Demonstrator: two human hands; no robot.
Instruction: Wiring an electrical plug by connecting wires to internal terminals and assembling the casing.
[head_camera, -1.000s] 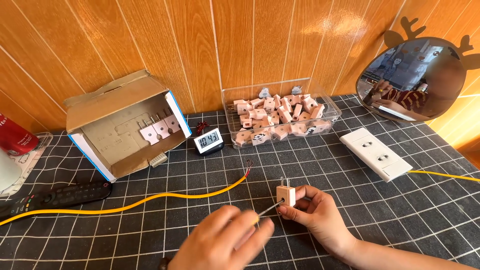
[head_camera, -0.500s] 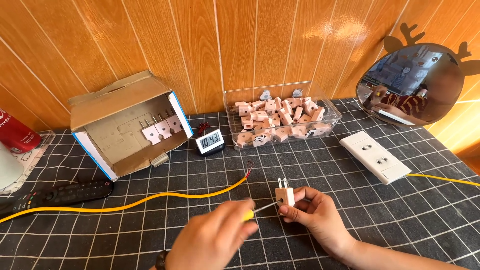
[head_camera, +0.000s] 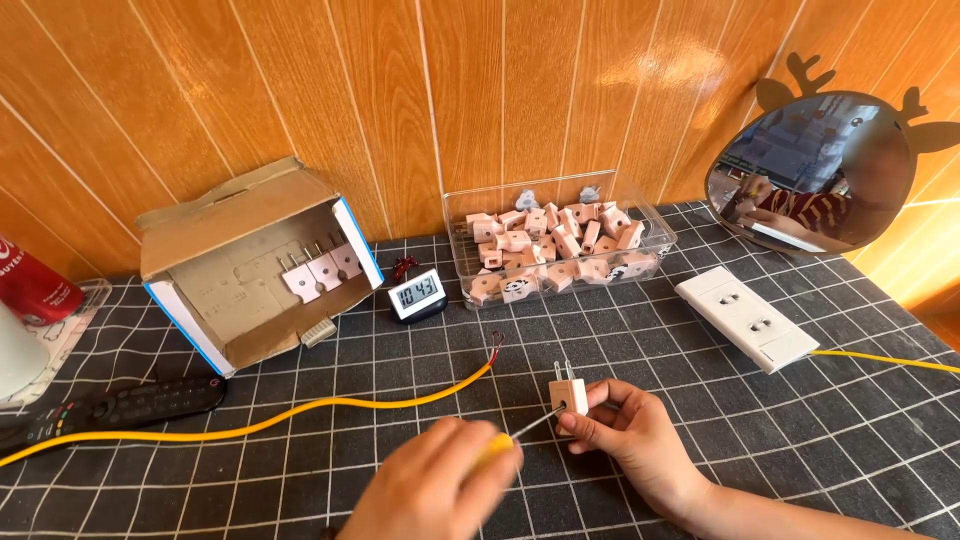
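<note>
Wooden backdrop: orange plank wall (head_camera: 480, 100) behind a black grid-patterned cloth (head_camera: 800, 440) covering the table.
Cardboard box (head_camera: 240, 265): lies on its side, mouth toward the person, so the pale plugs inside are reachable.
Clear plastic tray (head_camera: 655, 240): heaped with pale two-pin plugs, near the wall.
White socket strip (head_camera: 745, 318): flat at the right, its yellow cord running off.
Yellow cable (head_camera: 300, 420): snakes across the cloth, its bared red-tipped end pointing up, just left of the plug.
Right hand (head_camera: 630, 440): fingers clamped on a pale two-pin plug (head_camera: 568, 393), pins up, screw face turned leftward.
Left hand (head_camera: 435, 495): closed around a yellow-handled screwdriver (head_camera: 510, 445), tip in the plug's screw.
</note>
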